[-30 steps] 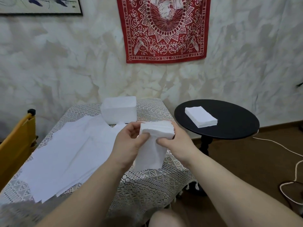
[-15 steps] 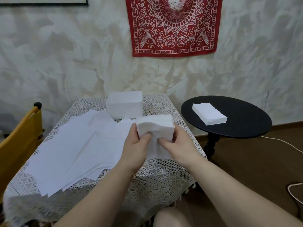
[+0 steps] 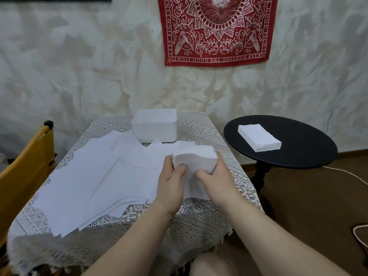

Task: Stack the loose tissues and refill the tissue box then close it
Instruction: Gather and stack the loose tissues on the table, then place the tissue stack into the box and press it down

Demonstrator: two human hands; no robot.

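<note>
A yellow canvas chair (image 3: 23, 172) with a black knob on its post stands at the far left, against the left side of the bench (image 3: 199, 222), which is draped in a white lace tablecloth. Loose white tissue sheets (image 3: 93, 180) lie spread flat and overlapping across the left and middle of the bench, reaching from its near left corner up to the white open-topped tissue box (image 3: 155, 128), which sits at the bench's far edge close to the pale mottled wall; the box's front bottom edge touches the nearest sheets. In front of the box, over the right half of the bench, the left hand (image 3: 171, 186) and the right hand (image 3: 215, 180) hold a thick folded wad of white tissues (image 3: 194, 159) between them. The wad's rounded top rises above both hands, its lower sheets hang down between the palms toward the bench, the left thumb presses on its near face, and the fingers of each hand curl around its sides, gripping it. Above and behind the box a red patterned cloth banner (image 3: 217, 30) with white lettering hangs on the wall. To the right of the bench stands a round black side table (image 3: 298, 156) on a turned black leg, carrying a neat rectangular stack of white tissues (image 3: 258, 140). A white cord (image 3: 356, 178) trails over the brown floor at the far right.
</note>
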